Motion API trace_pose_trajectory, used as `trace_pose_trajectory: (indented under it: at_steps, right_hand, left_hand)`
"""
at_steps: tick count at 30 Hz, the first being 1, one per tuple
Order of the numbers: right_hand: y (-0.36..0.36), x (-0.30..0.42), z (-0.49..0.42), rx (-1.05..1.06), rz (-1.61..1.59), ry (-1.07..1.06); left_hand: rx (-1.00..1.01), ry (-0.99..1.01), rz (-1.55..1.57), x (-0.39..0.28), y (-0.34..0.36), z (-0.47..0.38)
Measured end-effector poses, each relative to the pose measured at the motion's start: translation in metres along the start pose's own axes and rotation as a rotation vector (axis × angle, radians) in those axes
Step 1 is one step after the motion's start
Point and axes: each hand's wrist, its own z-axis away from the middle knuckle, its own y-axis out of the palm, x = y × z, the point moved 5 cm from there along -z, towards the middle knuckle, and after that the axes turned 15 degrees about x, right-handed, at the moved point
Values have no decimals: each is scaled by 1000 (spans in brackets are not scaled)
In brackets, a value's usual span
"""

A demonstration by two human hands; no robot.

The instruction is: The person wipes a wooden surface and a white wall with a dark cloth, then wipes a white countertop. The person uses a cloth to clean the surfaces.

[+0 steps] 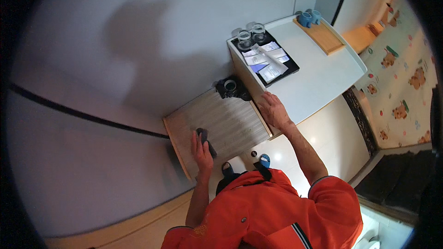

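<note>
Over the wood-grain top [235,124] of a low cabinet, my left hand [201,154] holds a small dark pad-like thing [209,147] with its fingers and thumb. Whether that thing is a cloth or a sponge I cannot tell. My right hand [273,110] has its fingers stretched out along the wooden side of the taller white-topped cabinet [311,79], just below the edge, and nothing shows in it. At the back of the low top, against the wall, sits a black object [231,88] with a round rim.
A black tray [294,69] on the white top holds clear glasses [244,39] and printed packets [270,72]. Behind it lies a wooden tray [325,39] with blue mugs [305,19]. A grey wall [86,58] borders the left, a bear-patterned curtain [398,76] the right.
</note>
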Motion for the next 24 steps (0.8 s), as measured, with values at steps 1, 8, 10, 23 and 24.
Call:
trace_pose_trajectory:
  at_steps: [1,8,10,23,24]
  right_hand:
    - [5,-8,-4,58,29,-8]
    - [29,-36,-11,152,111,-92]
    - [33,-32,-9,170,143,-61]
    - [51,-11,-1,316,262,9]
    - [52,-10,-1,333,292,16]
  left_hand:
    - [-3,-23,-19,-3,1,2]
    - [-65,6,71,-2,-3,16]
    - [-60,-21,-58,2,-5,18]
    - [-17,5,74,47,-38,-5]
    - [-7,-14,93,55,-40,-8]
